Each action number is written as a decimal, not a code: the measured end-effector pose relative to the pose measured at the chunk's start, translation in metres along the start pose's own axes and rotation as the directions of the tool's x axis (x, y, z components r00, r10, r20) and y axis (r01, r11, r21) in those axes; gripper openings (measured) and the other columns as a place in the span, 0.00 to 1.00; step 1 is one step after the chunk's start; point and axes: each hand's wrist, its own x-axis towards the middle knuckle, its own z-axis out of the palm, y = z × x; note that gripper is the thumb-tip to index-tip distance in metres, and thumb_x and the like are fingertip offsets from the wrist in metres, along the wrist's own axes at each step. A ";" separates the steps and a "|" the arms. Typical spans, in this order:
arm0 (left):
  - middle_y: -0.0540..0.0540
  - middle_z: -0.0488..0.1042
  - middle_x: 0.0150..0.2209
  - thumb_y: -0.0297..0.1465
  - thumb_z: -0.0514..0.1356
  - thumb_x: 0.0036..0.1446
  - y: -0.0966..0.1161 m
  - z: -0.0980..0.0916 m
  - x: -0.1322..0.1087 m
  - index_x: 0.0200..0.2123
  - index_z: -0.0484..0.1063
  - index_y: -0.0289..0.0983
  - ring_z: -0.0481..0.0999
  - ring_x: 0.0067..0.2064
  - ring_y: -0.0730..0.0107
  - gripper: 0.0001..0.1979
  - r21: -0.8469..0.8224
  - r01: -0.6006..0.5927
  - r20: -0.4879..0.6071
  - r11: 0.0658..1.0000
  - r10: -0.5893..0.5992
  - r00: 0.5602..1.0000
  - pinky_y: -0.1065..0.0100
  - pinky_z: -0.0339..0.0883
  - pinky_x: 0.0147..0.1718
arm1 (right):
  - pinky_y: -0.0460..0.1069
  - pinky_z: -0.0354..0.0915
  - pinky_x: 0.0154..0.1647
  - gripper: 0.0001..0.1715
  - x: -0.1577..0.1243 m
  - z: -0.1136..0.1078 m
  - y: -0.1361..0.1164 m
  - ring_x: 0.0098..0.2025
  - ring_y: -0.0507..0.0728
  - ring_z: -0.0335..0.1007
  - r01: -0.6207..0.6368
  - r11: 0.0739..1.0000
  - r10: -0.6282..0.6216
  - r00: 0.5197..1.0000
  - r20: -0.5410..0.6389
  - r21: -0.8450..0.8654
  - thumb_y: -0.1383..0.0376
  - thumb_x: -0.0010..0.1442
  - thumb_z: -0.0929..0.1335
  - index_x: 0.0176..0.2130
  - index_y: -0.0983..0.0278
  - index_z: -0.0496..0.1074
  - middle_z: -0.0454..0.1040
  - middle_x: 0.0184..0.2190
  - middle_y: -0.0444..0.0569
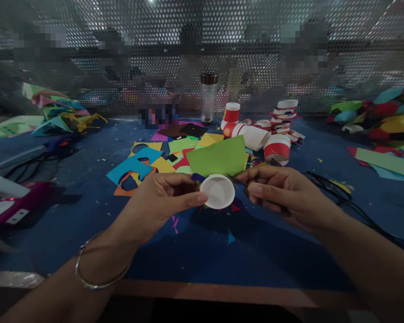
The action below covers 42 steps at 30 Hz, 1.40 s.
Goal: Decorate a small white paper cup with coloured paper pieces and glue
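Cup (217,191) in plain white, its round face toward the viewer, has a smooth pale rim and a light patch across its greyish middle; it is held above a blue surface (202,264). The left hand (161,199) pinches its edge, thumb in front. Just beside it, the right hand (283,193) closes on a thin dark object (239,181), too unclear to name. A green sheet (218,157) shows directly behind the cup.
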 end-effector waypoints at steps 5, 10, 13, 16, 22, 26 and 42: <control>0.48 0.81 0.29 0.32 0.77 0.41 -0.001 0.002 0.000 0.29 0.83 0.38 0.77 0.33 0.69 0.11 0.004 0.015 0.008 1.000 -0.015 1.000 0.70 0.72 0.35 | 0.44 0.39 0.15 0.19 0.000 -0.001 0.000 0.16 0.43 0.50 0.007 1.000 -0.007 1.000 0.009 -0.019 0.56 0.57 0.76 0.42 0.68 0.77 0.70 0.22 0.42; 0.49 0.79 0.27 0.31 0.77 0.40 -0.001 0.004 0.000 0.28 0.83 0.38 0.76 0.32 0.71 0.10 -0.034 0.019 0.018 0.999 -0.019 1.000 0.72 0.72 0.33 | 0.43 0.39 0.14 0.18 -0.001 -0.002 0.002 0.16 0.43 0.49 0.011 1.000 -0.011 1.000 0.011 -0.015 0.57 0.58 0.76 0.42 0.68 0.78 0.70 0.22 0.42; 0.49 0.79 0.27 0.31 0.77 0.41 0.001 0.004 0.001 0.28 0.81 0.36 0.76 0.31 0.73 0.11 -0.037 0.011 0.016 0.999 -0.010 1.000 0.73 0.72 0.32 | 0.43 0.39 0.15 0.18 -0.001 -0.002 0.001 0.16 0.43 0.50 0.020 1.000 -0.020 1.000 0.011 -0.015 0.58 0.58 0.75 0.42 0.68 0.78 0.70 0.22 0.42; 0.51 0.79 0.29 0.30 0.78 0.39 0.002 0.004 0.001 0.35 0.78 0.36 0.78 0.32 0.72 0.19 -0.067 0.000 -0.029 0.998 -0.002 1.000 0.73 0.74 0.33 | 0.43 0.39 0.14 0.17 -0.001 -0.001 0.000 0.16 0.43 0.51 0.026 0.999 -0.026 1.000 -0.003 -0.029 0.58 0.58 0.75 0.42 0.69 0.78 0.71 0.22 0.42; 0.49 0.81 0.33 0.33 0.77 0.44 0.001 0.002 0.000 0.37 0.72 0.37 0.81 0.36 0.70 0.21 0.015 -0.069 -0.071 0.997 0.070 0.995 0.72 0.77 0.37 | 0.44 0.37 0.14 0.16 -0.001 -0.001 -0.001 0.16 0.43 0.50 0.025 0.999 -0.026 1.000 -0.013 -0.045 0.59 0.59 0.75 0.42 0.68 0.78 0.70 0.22 0.42; 0.50 0.80 0.31 0.32 0.77 0.44 0.002 0.003 -0.001 0.37 0.72 0.37 0.82 0.35 0.71 0.20 0.075 -0.112 -0.107 0.991 0.119 0.987 0.73 0.78 0.36 | 0.44 0.37 0.14 0.16 -0.002 -0.001 0.000 0.15 0.43 0.49 0.032 0.998 -0.033 0.999 -0.015 -0.048 0.59 0.59 0.74 0.42 0.69 0.77 0.70 0.21 0.42; 0.51 0.79 0.30 0.30 0.74 0.46 0.003 0.006 -0.002 0.33 0.71 0.36 0.79 0.33 0.74 0.15 0.213 -0.236 -0.138 0.948 0.269 0.953 0.74 0.75 0.34 | 0.43 0.38 0.14 0.16 0.000 -0.002 0.004 0.15 0.42 0.51 0.051 0.996 -0.053 0.998 -0.035 -0.068 0.60 0.59 0.75 0.43 0.69 0.78 0.71 0.23 0.42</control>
